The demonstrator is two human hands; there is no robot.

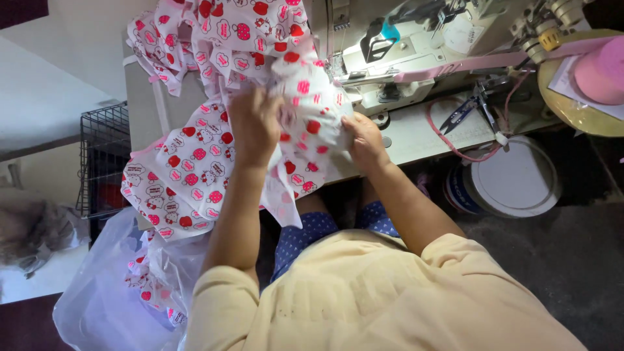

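Note:
A white fabric piece (195, 156) printed with red and pink apples and small cartoon figures lies bunched over the sewing table, spilling off its left side. My left hand (255, 125) presses down on the middle of the bunch, fingers closed into the cloth. My right hand (364, 140) grips the fabric's right edge just in front of the sewing machine (403, 58), near its needle area. More of the same printed fabric (221, 32) is heaped at the back of the table.
Thread snips (463, 114) and a pink cord lie on the table to the right. A pink thread cone (601, 68) stands on a round stand. A white bucket (513, 182) sits on the floor, a black wire basket (104, 156) and a clear plastic bag (110, 292) at left.

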